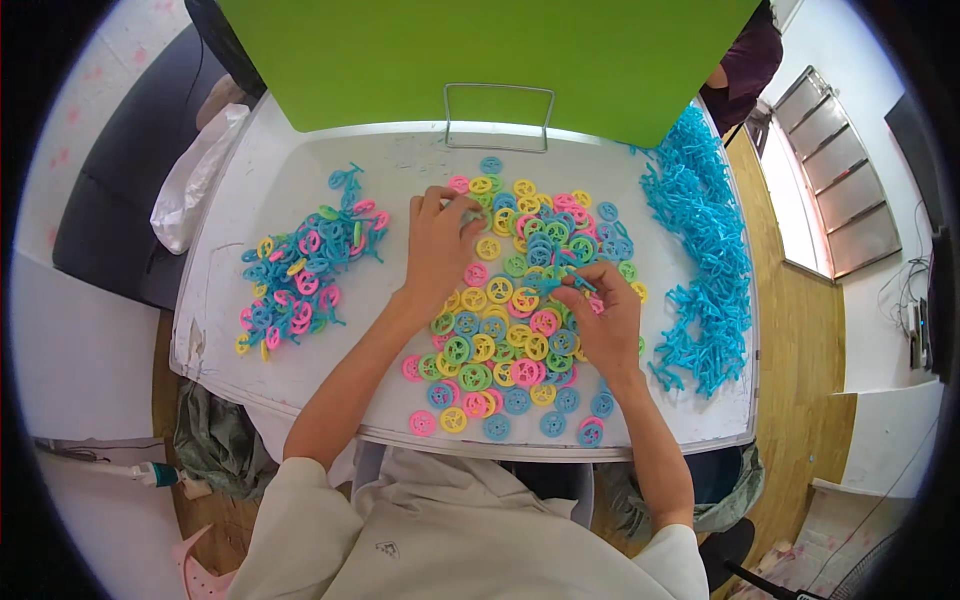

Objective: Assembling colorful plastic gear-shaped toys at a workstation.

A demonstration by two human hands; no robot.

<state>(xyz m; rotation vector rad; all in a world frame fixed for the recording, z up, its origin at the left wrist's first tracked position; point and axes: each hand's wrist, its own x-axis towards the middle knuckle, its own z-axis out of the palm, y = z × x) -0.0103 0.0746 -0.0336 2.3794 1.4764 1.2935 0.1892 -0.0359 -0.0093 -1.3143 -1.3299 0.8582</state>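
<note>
A wide heap of small plastic wheels in pink, yellow, green and blue covers the middle of the white table. Over the heap's far left side, my left hand has its fingers curled, with a greenish wheel between thumb and forefinger, partly hidden. My right hand pinches a blue plastic stick-like piece above the right part of the heap. To the left lies a pile of blue pieces with coloured wheels on them.
Many loose blue stick-like pieces form a long pile along the right edge. A green board with a metal wire frame stands at the back. A white plastic bag hangs at the left; a person's dark sleeve shows far right.
</note>
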